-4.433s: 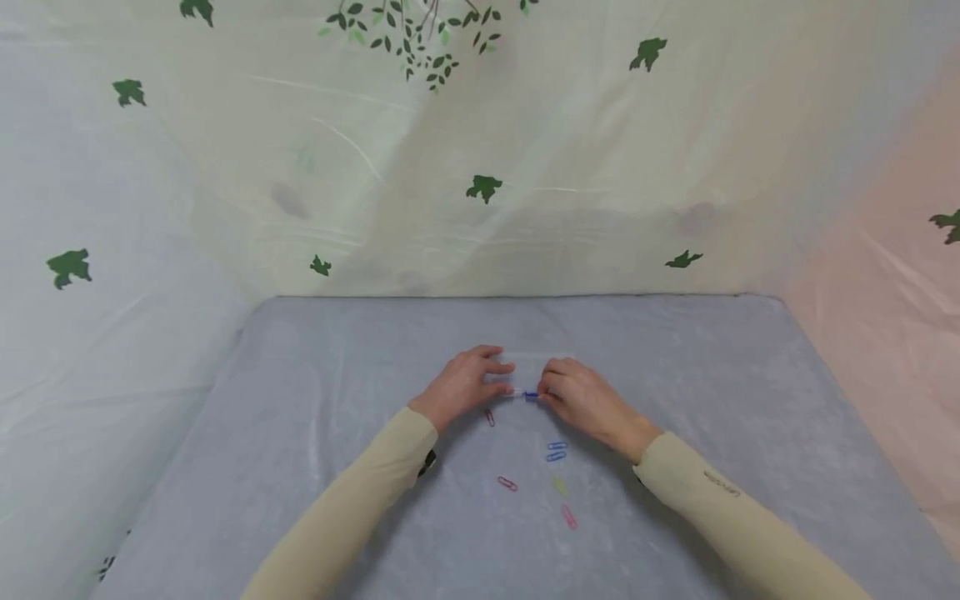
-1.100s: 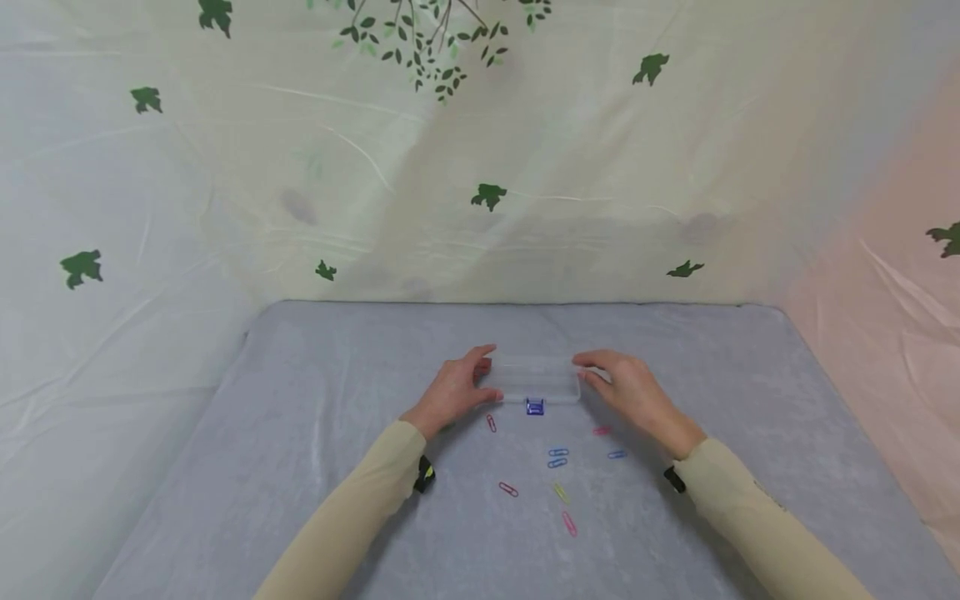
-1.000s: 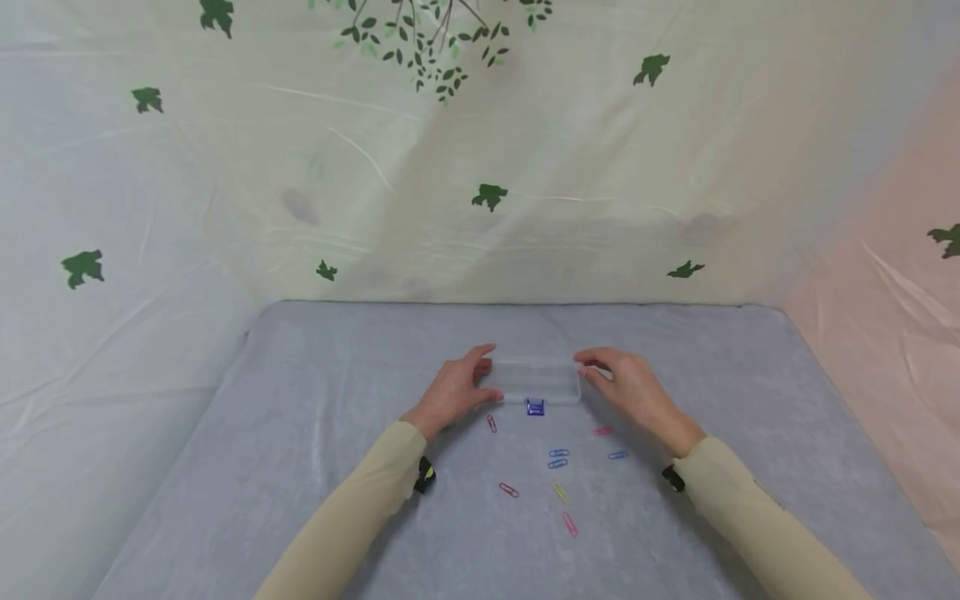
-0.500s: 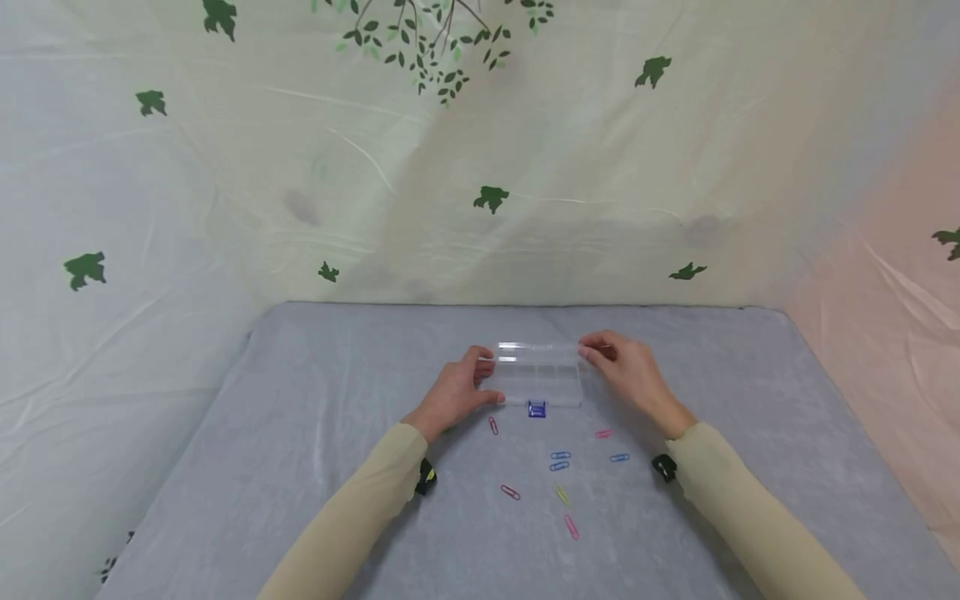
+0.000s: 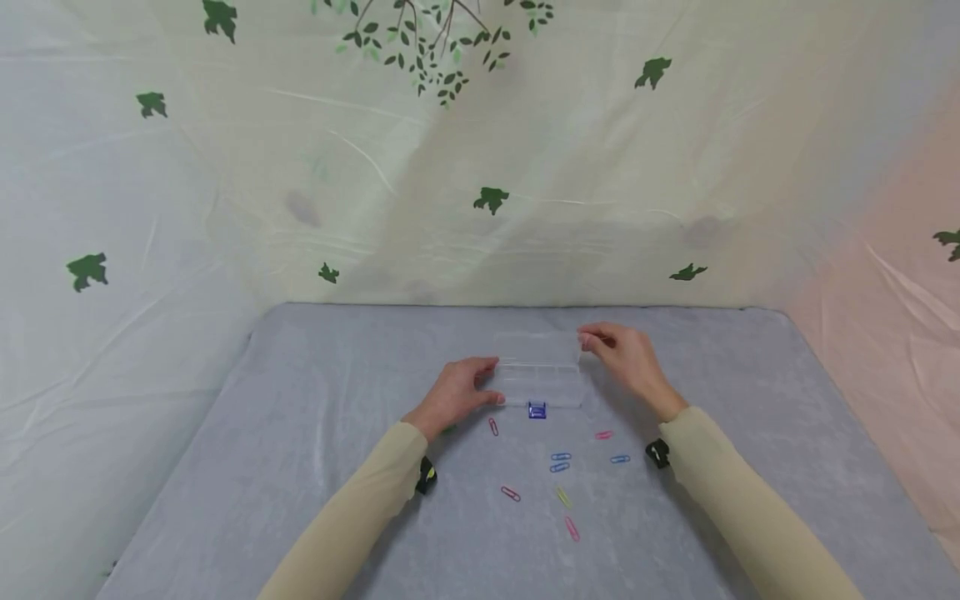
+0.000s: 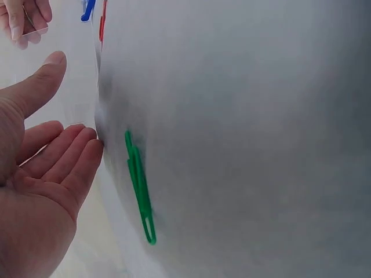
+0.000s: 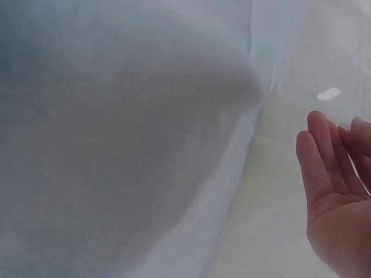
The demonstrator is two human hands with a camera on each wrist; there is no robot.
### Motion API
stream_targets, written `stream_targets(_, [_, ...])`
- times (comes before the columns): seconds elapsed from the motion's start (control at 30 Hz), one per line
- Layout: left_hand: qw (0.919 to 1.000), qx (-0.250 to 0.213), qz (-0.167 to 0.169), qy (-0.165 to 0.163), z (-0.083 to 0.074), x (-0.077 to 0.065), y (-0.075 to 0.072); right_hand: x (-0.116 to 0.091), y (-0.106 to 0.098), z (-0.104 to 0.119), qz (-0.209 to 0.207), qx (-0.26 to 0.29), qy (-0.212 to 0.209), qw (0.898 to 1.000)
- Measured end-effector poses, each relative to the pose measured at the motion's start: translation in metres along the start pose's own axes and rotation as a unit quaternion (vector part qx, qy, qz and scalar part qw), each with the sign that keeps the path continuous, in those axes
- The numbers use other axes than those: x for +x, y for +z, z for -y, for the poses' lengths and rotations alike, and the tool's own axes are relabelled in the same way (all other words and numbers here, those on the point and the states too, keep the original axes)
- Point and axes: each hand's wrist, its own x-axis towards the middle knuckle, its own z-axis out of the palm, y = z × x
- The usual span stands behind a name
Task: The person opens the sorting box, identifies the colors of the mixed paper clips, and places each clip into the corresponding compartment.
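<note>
A clear plastic compartment box (image 5: 542, 404) with a blue latch (image 5: 537, 410) on its front stands in the middle of the grey cloth. Its see-through lid (image 5: 536, 337) is tilted up toward the back. My right hand (image 5: 622, 354) pinches the lid's right edge between thumb and fingers; the right wrist view shows that hand (image 7: 339, 179) beside the glinting plastic. At the box's left end rests my left hand (image 5: 459, 392), its thumb at the front corner and its nearly straight fingers toward the back. A green paper clip (image 6: 139, 188) lies beneath the left wrist.
Several loose paper clips lie in front of the box: dark red ones (image 5: 493, 427), blue ones (image 5: 560, 462), a yellow one (image 5: 563, 497) and pink ones (image 5: 572, 528). Behind the table hangs a pale curtain (image 5: 420, 183) with leaf and bird prints.
The blue latch was worked and came down. Since then my right hand has moved up and back with the lid, which has swung up. My left hand has stayed at the box's left end.
</note>
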Motion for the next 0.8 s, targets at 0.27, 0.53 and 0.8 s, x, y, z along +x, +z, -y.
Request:
stream_targets(0.27, [0.9994, 0.026, 0.019, 0.011, 0.000, 0.004, -0.002, 0.009, 0.000, -0.003, 0.009, 0.002, 0.024, 1.000])
stream_targets(0.53, [0.9991, 0.023, 0.029, 0.020, 0.001, 0.005, -0.004, 0.013, 0.002, -0.004, 0.029, 0.004, 0.060, 0.998])
stream_targets(0.8, [0.9993, -0.009, 0.035, 0.004, 0.004, 0.007, -0.003, 0.016, 0.007, -0.008, 0.049, 0.001, 0.082, 0.995])
